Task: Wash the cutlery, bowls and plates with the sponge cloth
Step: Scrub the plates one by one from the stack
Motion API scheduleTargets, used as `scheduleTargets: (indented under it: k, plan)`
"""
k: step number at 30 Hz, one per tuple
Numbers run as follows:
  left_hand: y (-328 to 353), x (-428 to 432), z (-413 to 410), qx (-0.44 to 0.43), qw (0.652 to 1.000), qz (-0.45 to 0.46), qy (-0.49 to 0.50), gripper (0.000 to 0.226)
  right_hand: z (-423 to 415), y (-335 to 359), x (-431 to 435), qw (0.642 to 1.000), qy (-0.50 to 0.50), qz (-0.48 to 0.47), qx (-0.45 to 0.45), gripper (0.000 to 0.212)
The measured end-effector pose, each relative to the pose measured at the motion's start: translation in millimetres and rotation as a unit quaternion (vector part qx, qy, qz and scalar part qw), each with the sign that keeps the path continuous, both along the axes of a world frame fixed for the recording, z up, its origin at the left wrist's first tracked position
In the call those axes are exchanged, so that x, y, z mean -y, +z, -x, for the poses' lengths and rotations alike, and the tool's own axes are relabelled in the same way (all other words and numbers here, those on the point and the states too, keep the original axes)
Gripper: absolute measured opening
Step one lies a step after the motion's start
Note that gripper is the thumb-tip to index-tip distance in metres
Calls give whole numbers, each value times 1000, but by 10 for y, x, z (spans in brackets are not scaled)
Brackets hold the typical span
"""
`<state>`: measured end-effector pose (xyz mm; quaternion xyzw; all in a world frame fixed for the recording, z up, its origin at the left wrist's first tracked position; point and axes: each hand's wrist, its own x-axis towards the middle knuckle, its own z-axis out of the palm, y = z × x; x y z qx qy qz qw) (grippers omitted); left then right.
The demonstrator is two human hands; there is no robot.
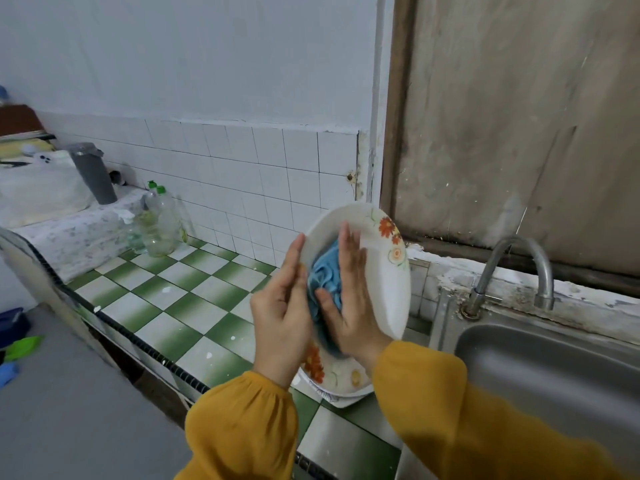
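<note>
Over the green-and-white checked tile counter [180,296], just left of the stainless steel sink [540,368], a white oval plate with orange flowers on its rim [384,271] is held up on edge, its face turned toward the person. The left hand [280,317] braces the plate's left rim, fingers lying nearly straight up along the edge. Whether any of them hook behind the plate I cannot tell. The right hand [349,299] is flat, fingers apart and straight, pressing a crumpled blue sponge cloth [327,271] against the plate's centre. Under the plate's lower end sits what looks like another white dish [346,398] on the counter. Whether the two touch is not clear.

The step in hand looks like scrubbing the plate's face. To do it well, the cloth should cover more than the hollow — it should sweep out over the flowered rim and then the back. The left hand's hold looks light for a wet plate, so pressure from the right palm should be met squarely by the left, or the plate may twist and slip. Turning the plate a little at a time would bring each part under the cloth. The curved steel tap [512,268] shows no running water, so rinsing seems yet to come.
</note>
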<state>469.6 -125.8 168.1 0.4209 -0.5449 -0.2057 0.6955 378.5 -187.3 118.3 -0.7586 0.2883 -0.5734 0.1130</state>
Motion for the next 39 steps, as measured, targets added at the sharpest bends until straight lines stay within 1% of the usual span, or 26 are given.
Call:
scheduleTargets:
  k: [1, 2, 3, 4, 6, 8, 9, 10, 12, 13, 14, 15, 16, 18, 19, 20, 23, 24, 25, 26, 29, 32, 34, 36, 38, 39]
  plan:
    - [14, -15, -48, -11, 1000, -1, 2, 42, 88, -83, 58, 999, -33, 10, -40, 70]
    - [23, -21, -89, -16, 1000, -1, 6, 41, 186, -130, 156, 995, -81, -8, -53, 71]
    - [30, -25, -119, -16, 1000, 1, 10, 41, 272, -133, 270, 990, -132, -45, -38, 71]
    - [26, -34, -138, -10, 1000, 1, 13, 41, 328, -96, 381, 980, -183, -83, 3, 72]
    - [-13, -29, -108, 13, 1000, -6, 0, 41, 384, 96, 560, 949, -255, -134, 125, 74]
    - [-98, -44, -11, 46, 999, -16, -6, 39, 308, 355, 604, 933, -247, -144, 217, 67]
    - [-129, -54, 38, 60, 998, -15, -1, 38, 224, 467, 551, 939, -216, -130, 234, 64]
    - [-150, -68, 73, 60, 998, -13, 3, 37, 130, 521, 461, 954, -173, -98, 227, 61]
    - [-157, -62, 81, 27, 1000, -5, 5, 38, -30, 459, 274, 984, -79, 8, 160, 59]
    - [-146, -56, 65, 15, 1000, 2, 4, 39, -51, 391, 238, 989, -52, 52, 127, 57]
    - [-130, -53, 58, 14, 1000, 7, 2, 41, -16, 331, 270, 989, -50, 72, 121, 56]
    - [-124, -50, 52, 25, 1000, 8, -1, 41, 24, 323, 329, 985, -66, 58, 147, 54]
    - [-132, -47, 60, 43, 999, 8, -3, 41, 60, 351, 387, 975, -97, 13, 199, 54]
    - [-129, -47, 96, 64, 998, 3, -9, 40, 80, 488, 440, 932, -151, -101, 312, 56]
    - [-112, -50, 116, 57, 998, 2, -12, 37, 51, 544, 401, 922, -153, -137, 328, 58]
    - [-78, -50, 133, 43, 999, 3, -14, 34, -7, 568, 336, 928, -120, -154, 318, 60]
    - [62, 9, 114, -27, 999, 11, 16, 38, -198, 470, -35, 946, 83, -205, 237, 63]
    - [103, 38, 78, -56, 998, 20, 29, 36, -219, 397, -142, 959, 105, -193, 179, 66]
    - [138, 63, 34, -69, 996, 26, 41, 34, -221, 302, -212, 973, 102, -173, 115, 67]
    - [173, 78, 0, -65, 996, 28, 53, 33, -208, 197, -231, 980, 94, -161, 71, 68]
    - [149, 82, -46, -57, 996, 11, 70, 31, -100, 23, -227, 986, 62, -150, 33, 69]
    - [80, 59, -15, -81, 994, 1, 71, 28, 49, -165, -111, 992, -34, -118, 7, 72]
    - [71, 31, 18, -94, 993, 0, 72, 28, 162, -276, 11, 987, -104, -123, 12, 74]
    - [59, 2, 31, -97, 992, 6, 76, 29, 287, -370, 141, 972, -184, -143, 37, 72]
    - [53, -33, 24, -80, 993, 17, 80, 30, 408, -424, 244, 939, -262, -207, 82, 71]
    - [45, -39, 13, -73, 994, 16, 80, 30, 464, -439, 290, 923, -269, -245, 124, 68]
